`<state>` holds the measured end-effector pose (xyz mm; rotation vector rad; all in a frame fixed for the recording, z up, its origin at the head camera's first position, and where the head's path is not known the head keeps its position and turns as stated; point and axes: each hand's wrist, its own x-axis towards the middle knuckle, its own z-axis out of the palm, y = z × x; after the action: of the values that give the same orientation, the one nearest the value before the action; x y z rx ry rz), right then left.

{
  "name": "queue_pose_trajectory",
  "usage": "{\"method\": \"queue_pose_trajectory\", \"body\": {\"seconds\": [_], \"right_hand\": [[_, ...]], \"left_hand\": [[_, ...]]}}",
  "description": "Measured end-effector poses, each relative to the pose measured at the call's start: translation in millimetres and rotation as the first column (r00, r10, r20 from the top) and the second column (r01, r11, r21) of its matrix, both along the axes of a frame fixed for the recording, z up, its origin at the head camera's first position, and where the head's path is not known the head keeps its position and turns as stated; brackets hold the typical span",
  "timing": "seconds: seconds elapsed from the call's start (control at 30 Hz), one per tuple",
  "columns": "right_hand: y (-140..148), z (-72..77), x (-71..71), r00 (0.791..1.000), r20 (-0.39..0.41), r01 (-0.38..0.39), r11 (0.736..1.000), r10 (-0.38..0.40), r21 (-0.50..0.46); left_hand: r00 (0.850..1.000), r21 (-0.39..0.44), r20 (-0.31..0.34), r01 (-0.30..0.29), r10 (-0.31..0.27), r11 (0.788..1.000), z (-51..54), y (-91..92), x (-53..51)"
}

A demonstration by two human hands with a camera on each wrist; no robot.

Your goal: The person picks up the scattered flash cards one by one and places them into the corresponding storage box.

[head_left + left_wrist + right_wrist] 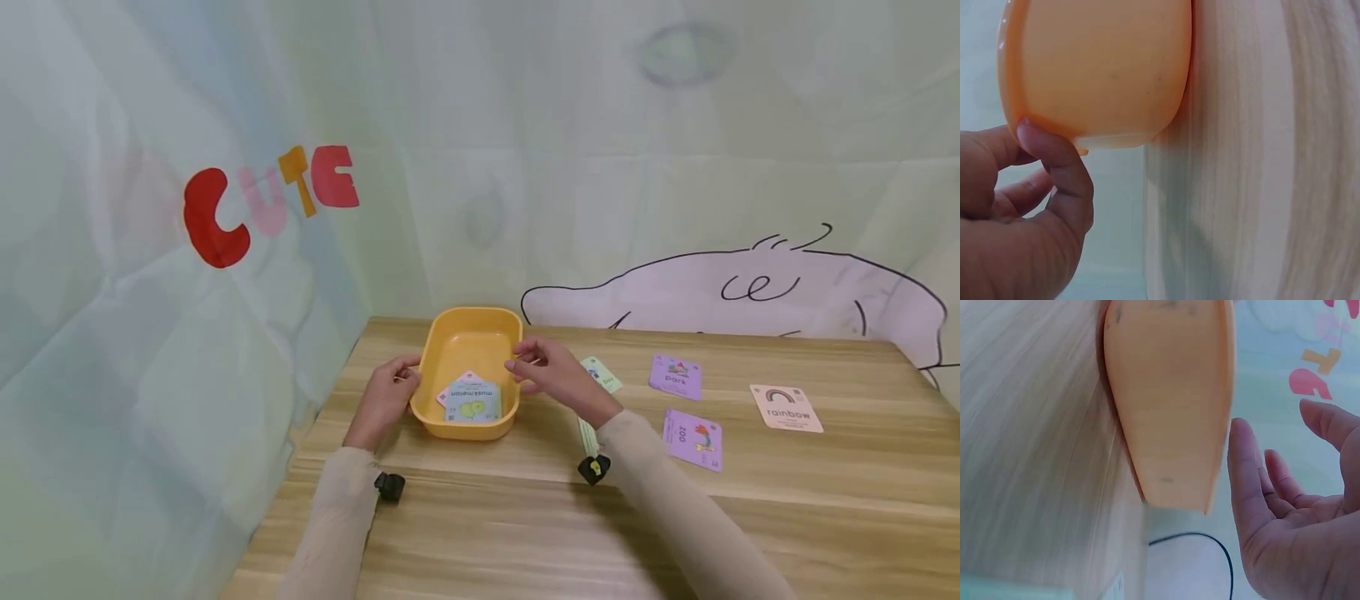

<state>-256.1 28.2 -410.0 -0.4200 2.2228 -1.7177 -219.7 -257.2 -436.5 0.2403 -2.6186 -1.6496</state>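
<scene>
A yellow plastic bin point(471, 327) stands on the wooden table, toward its far left. Inside lie a blue-grey card point(480, 402) with "muskmelon" and yellow-green fruit, and a pink-edged card point(468, 377) partly under it. My left hand point(385, 395) pinches the bin's left rim between thumb and fingers, and the left wrist view shows this grip point(1047, 187) close up. At the right rim is my right hand point(558, 375), its thumb and fingers spread apart. In the right wrist view the right hand's fingers point(1249, 478) reach beside the rim; whether they touch it I cannot tell.
To the right lie a purple "park" card point(677, 377), a purple "zoo" card point(693, 439) and a pale pink "rainbow" card point(786, 408). A green card point(602, 374) is partly behind my right hand. Fabric walls point(480, 208) stand at the table's back and left.
</scene>
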Motion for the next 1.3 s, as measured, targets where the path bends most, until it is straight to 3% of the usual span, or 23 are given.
{"method": "queue_pose_trajectory", "body": {"seconds": [0.3, 0.47, 0.87, 1.3], "right_hand": [[46, 2.2, 11.1, 0.997, -0.061, 0.054, 0.998, -0.052, 0.037], [63, 0.9, 8.9, 0.994, -0.091, 0.061, 0.997, -0.057, 0.043], [98, 1.5, 6.1, 0.994, -0.095, 0.054, 0.993, -0.045, 0.101], [145, 2.6, 9.8, 0.991, -0.103, 0.104, 0.979, -0.087, 0.177]], "left_hand": [[1.0, 0.008, 0.005, 0.018, -0.018, 1.0, -0.7, -2.8, 2.3], [1.0, -0.001, -0.003, 0.004, -0.004, 1.0, 0.4, -12.0, 6.1], [1.0, -0.014, -0.001, -0.022, 0.022, 1.0, -0.5, -22.5, 7.6], [1.0, -0.003, -0.006, -0.017, 0.017, 1.0, -0.5, -23.8, 6.5]]}}
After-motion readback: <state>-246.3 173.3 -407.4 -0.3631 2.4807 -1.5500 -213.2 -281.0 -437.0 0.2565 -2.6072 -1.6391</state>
